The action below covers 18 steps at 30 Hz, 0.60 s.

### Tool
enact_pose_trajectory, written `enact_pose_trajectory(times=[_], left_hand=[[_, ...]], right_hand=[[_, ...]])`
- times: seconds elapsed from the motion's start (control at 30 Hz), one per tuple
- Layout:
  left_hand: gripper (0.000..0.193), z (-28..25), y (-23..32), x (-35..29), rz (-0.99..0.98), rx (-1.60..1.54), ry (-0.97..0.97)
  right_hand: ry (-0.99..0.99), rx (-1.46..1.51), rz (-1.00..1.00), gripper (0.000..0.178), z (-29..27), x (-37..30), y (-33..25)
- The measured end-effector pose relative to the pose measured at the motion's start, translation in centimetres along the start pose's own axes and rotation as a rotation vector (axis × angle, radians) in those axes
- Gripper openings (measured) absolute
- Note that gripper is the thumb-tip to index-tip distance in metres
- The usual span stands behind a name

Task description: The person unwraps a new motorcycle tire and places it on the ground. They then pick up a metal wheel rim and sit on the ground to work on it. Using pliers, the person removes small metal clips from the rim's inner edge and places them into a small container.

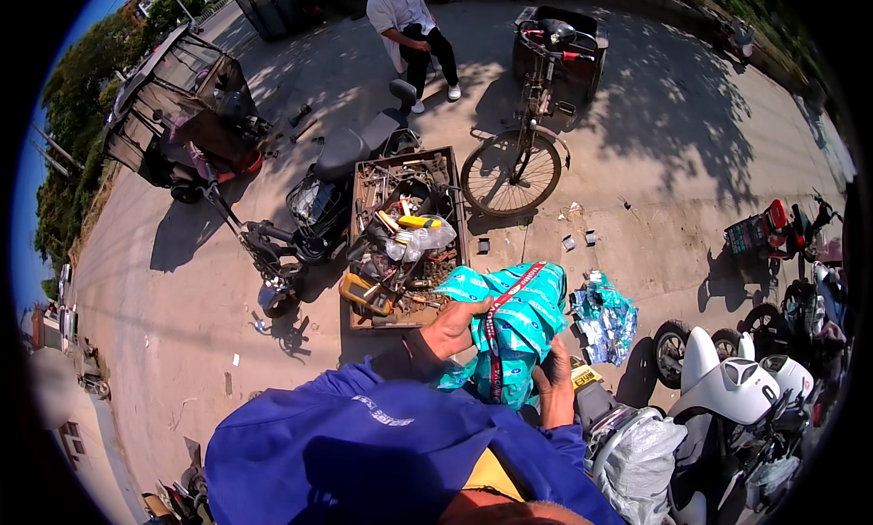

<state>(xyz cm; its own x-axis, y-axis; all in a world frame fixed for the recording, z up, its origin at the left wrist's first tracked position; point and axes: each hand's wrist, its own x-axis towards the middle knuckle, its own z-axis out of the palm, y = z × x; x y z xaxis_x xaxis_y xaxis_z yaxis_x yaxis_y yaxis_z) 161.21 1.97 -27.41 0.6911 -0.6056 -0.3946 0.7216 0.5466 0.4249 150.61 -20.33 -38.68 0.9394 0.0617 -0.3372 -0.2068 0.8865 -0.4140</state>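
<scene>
In front of my chest is a teal plastic-wrapped bundle [532,330] with white printing. A dark red strap [496,343] with light lettering runs around it. My left hand [450,330] is closed on the bundle's left side, its fingertips reaching the strap. At the lower right side, my right hand [555,384] presses its fingers against the bundle; some of them are hidden behind it. A crumpled teal and silver wrapper [605,318] lies on the ground to the right of the bundle.
A tool-filled wooden box [460,220] stands ahead, beside a dark electric bike [341,152]. Farther off are a pedal tricycle [523,152], a person [405,20] in a white shirt and a covered three-wheeler [182,116]. White scooters [732,384] and a pale sack [641,461] crowd the right.
</scene>
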Motion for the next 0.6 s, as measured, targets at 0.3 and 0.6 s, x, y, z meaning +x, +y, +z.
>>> enact_pose_trajectory(times=[0.3, 0.6], left_hand=[[0.058, 0.1, 2.8, -1.8, -0.281, 0.227, -0.109], [0.05, 0.6, 1.7, -1.5, -0.392, 0.31, -0.166]], right_hand=[[0.139, -0.498, -0.134, 0.056, 10.4, -3.5, 0.4], [0.277, -0.203, -0.255, 0.043, 10.0, -5.4, 3.5]])
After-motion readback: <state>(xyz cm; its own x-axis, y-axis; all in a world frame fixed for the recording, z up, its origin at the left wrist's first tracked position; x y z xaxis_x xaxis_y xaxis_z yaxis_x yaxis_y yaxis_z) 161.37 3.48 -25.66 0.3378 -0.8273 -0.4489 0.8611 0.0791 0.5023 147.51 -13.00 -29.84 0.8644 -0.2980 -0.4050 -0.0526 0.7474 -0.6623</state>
